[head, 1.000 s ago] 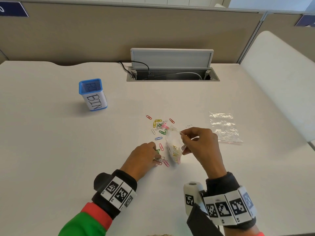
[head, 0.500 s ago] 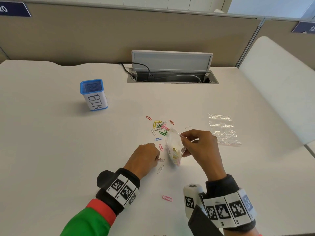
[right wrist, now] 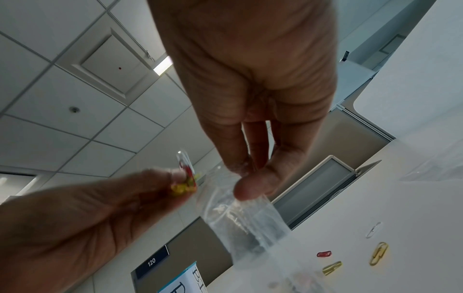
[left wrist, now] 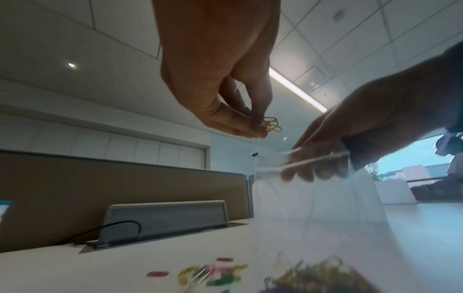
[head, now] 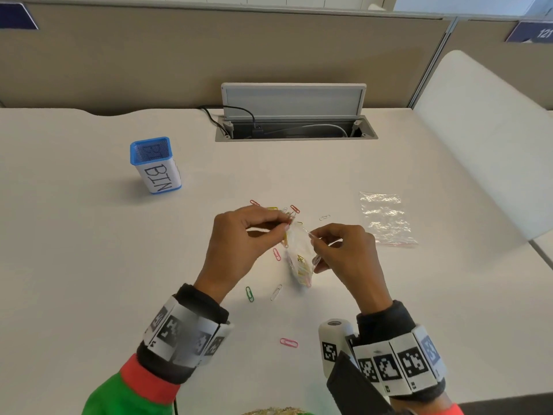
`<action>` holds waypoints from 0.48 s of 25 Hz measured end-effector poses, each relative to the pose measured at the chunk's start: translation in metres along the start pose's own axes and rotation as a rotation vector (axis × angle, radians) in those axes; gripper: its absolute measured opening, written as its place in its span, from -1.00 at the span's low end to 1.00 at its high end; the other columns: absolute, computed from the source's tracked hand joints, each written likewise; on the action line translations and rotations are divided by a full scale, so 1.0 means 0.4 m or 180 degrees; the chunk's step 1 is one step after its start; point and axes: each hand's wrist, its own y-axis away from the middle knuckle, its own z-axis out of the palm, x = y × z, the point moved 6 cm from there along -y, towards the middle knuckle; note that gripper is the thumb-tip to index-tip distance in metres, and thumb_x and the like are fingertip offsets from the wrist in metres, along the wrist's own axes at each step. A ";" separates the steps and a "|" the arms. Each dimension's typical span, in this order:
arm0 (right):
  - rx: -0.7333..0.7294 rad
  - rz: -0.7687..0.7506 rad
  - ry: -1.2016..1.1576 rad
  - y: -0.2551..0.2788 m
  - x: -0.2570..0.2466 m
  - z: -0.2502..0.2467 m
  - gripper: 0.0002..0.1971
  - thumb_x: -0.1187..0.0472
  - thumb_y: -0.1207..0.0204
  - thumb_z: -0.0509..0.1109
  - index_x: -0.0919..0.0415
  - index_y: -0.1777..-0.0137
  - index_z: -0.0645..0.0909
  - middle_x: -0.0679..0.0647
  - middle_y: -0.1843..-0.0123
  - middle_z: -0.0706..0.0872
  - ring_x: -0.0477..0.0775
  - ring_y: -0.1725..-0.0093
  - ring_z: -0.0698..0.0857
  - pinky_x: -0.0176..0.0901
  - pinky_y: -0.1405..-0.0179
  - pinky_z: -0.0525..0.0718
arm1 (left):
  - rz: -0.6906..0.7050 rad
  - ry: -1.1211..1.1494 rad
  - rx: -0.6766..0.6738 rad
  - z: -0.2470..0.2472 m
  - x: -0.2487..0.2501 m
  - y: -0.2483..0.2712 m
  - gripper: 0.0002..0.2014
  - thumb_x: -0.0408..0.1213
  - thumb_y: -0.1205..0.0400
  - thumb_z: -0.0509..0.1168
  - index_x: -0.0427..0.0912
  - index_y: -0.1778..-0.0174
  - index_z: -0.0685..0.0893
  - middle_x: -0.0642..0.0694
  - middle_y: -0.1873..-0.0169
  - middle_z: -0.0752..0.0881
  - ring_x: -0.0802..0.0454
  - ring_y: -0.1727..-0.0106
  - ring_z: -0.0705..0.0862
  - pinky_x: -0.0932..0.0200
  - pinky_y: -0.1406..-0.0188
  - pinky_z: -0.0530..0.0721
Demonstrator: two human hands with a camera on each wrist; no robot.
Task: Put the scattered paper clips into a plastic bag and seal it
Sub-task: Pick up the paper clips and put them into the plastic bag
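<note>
Above the counter (head: 89,280), the clear plastic bag (head: 300,259) hangs with some paper clips already at its bottom, its rim pinched open by the right hand (head: 344,256). The left hand (head: 239,244) has risen from the counter a second ago and now pinches a few paper clips (left wrist: 270,124) at the mouth, ready to drop. Loose clips (head: 288,342) remain on the counter, so sealing is not yet due.

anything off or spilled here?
Nothing damaged. Loose paper clips lie well short of the main scatter: a pink clip near the wrists, a green clip and a pale clip below the held bag. A second bag lies unused at right.
</note>
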 end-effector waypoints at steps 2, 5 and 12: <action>-0.0007 0.0003 0.0007 0.002 -0.002 0.000 -0.87 0.28 -0.50 0.40 0.28 0.01 0.73 0.16 0.17 0.78 0.10 0.44 0.80 -0.19 0.39 0.81 | 0.0101 0.0060 -0.0191 0.027 0.028 0.003 -0.85 -0.42 -0.45 0.45 -0.17 0.11 0.82 0.00 0.18 0.81 0.18 0.19 0.78 0.37 0.12 0.76; -0.0028 -0.0017 0.0036 0.001 -0.005 0.002 -0.87 0.31 -0.50 0.39 0.29 0.00 0.72 0.18 0.16 0.77 0.13 0.43 0.80 -0.13 0.34 0.83 | 0.0244 -0.0304 -0.0458 0.067 0.031 0.012 -0.84 -0.41 -0.48 0.43 -0.17 0.06 0.80 -0.07 0.12 0.79 0.14 0.13 0.75 0.34 0.07 0.76; -0.0012 -0.0096 0.0040 -0.006 -0.001 -0.001 -0.85 0.29 -0.51 0.40 0.30 -0.01 0.73 0.17 0.19 0.77 -0.09 0.56 0.73 -0.43 0.50 0.71 | 0.0337 -0.1160 -0.0668 0.092 0.017 0.028 -0.82 -0.36 -0.54 0.36 -0.13 -0.02 0.78 -0.04 -0.08 0.79 0.07 -0.11 0.73 0.16 -0.20 0.70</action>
